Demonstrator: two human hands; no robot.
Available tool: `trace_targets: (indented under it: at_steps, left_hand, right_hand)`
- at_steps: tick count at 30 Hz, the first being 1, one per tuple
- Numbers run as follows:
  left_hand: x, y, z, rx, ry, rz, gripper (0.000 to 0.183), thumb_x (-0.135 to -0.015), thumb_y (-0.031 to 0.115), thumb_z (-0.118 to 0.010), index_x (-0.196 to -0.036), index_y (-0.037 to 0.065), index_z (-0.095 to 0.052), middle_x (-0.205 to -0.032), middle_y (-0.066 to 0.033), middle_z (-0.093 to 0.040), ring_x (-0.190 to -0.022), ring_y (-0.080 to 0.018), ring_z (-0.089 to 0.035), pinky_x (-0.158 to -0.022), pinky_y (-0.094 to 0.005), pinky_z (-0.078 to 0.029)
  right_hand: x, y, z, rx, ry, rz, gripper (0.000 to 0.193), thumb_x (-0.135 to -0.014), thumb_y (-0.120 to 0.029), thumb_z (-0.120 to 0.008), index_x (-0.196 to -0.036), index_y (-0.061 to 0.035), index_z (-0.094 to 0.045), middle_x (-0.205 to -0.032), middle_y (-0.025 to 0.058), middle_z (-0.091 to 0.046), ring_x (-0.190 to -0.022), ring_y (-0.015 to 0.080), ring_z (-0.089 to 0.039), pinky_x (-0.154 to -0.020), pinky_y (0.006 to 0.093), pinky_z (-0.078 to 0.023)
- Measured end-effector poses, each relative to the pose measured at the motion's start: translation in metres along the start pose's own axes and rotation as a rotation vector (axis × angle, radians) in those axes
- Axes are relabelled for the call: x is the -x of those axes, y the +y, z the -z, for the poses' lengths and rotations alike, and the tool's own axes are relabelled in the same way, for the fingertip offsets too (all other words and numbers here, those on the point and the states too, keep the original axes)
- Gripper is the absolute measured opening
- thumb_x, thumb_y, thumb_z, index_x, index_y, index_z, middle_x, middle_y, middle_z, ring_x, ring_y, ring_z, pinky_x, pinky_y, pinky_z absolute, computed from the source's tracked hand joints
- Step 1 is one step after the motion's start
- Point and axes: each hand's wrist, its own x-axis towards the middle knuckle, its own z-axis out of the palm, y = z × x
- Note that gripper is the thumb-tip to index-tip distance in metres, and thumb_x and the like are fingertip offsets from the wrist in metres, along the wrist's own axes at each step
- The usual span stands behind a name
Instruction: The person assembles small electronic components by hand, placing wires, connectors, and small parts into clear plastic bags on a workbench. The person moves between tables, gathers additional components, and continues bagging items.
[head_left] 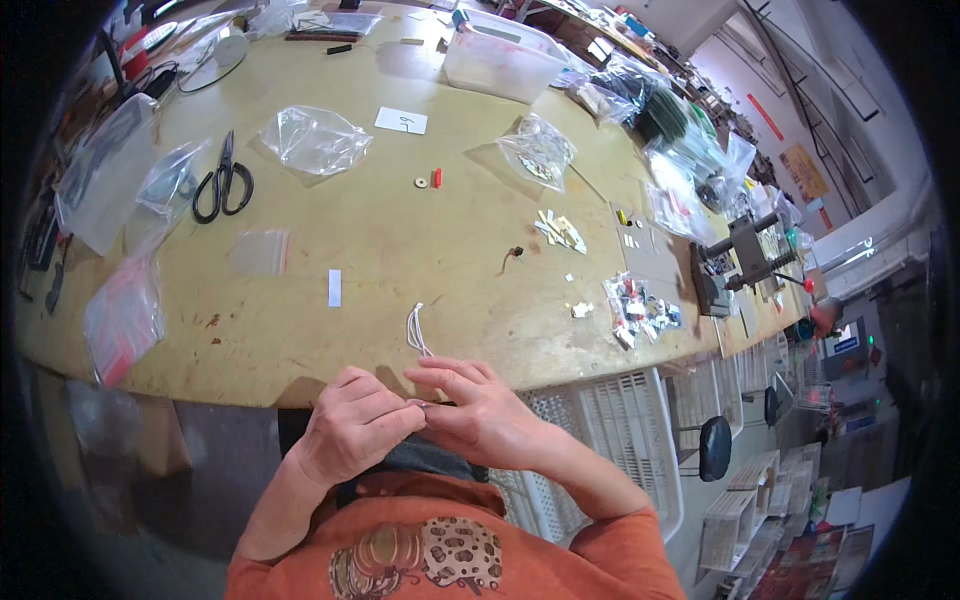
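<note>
At the table's near edge, my left hand (358,425) is closed, its thumb and forefinger pinched together. My right hand (482,415) meets it, thumb and forefinger pressed at the same spot while the other fingers extend forward. A tiny pale bit shows between the fingertips, too small and covered to name. Just beyond the right fingers lies a looped white cord (414,326) on the table; its near end disappears behind those fingers, and I cannot tell whether it is held. A white paper strip (334,288) lies farther off to the left.
Black-handled scissors (225,185) and plastic bags (316,140) lie on the left. A red piece (437,178) sits beside a small ring (421,183). Rightward are pale strips (562,232), a bag of small parts (640,308) and a metal fixture (745,258). A clear bin (503,62) stands far back.
</note>
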Motion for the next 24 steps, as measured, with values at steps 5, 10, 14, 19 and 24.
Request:
trace_targets:
  at_steps: [5, 10, 14, 19, 24]
  left_hand:
    - [0.003, -0.019, -0.005, 0.047, 0.015, 0.056, 0.013, -0.074, 0.007, -0.072, -0.084, 0.011, -0.064, -0.072, -0.0004, -0.06, -0.066, -0.02, -0.058, -0.065, -0.0321, -0.044]
    - [0.007, -0.026, -0.012, 0.0, 0.025, 0.107, 0.015, -0.074, 0.008, -0.074, -0.083, 0.01, -0.062, -0.071, -0.0026, -0.059, -0.066, -0.0227, -0.058, -0.065, -0.0339, -0.045]
    - [0.006, -0.026, -0.014, -0.043, 0.005, 0.112, 0.015, -0.074, 0.007, -0.074, -0.082, 0.01, -0.062, -0.07, -0.0026, -0.059, -0.066, -0.023, -0.058, -0.064, -0.0343, -0.045]
    - [0.004, -0.026, -0.013, -0.064, -0.003, 0.104, 0.017, -0.073, 0.007, -0.074, -0.083, 0.01, -0.062, -0.07, -0.002, -0.059, -0.065, -0.0208, -0.058, -0.062, -0.033, -0.045]
    - [0.008, -0.028, -0.014, -0.073, -0.018, 0.113, 0.015, -0.073, 0.007, -0.074, -0.08, 0.009, -0.061, -0.069, -0.0029, -0.059, -0.064, -0.0222, -0.057, -0.063, -0.0344, -0.045]
  right_hand:
    - [0.002, 0.059, 0.03, -0.452, 0.244, -0.403, 0.019, -0.083, -0.006, -0.07, -0.101, -0.0045, -0.07, -0.103, 0.0126, -0.067, -0.096, 0.0246, -0.065, -0.08, 0.0349, -0.051]
    - [0.009, 0.209, 0.05, 0.278, 0.481, -0.634, 0.017, -0.084, -0.012, -0.065, -0.098, -0.0057, -0.071, -0.092, 0.0141, -0.067, -0.085, 0.0304, -0.066, -0.076, 0.0394, -0.052]
    - [-0.007, 0.244, 0.064, 0.508, 0.367, -0.733, 0.021, -0.083, -0.021, -0.069, -0.099, -0.0087, -0.072, -0.095, 0.0129, -0.066, -0.089, 0.0323, -0.065, -0.078, 0.0423, -0.051]
    - [-0.026, 0.266, 0.067, 0.646, 0.171, -0.809, 0.022, -0.08, -0.027, -0.071, -0.095, -0.0107, -0.072, -0.103, 0.0124, -0.066, -0.094, 0.0319, -0.064, -0.081, 0.0426, -0.051]
    - [-0.037, 0.264, 0.067, 0.493, 0.147, -0.863, 0.016, -0.075, -0.02, -0.068, -0.086, -0.0081, -0.072, -0.09, 0.0138, -0.068, -0.091, 0.0306, -0.065, -0.079, 0.0403, -0.052]
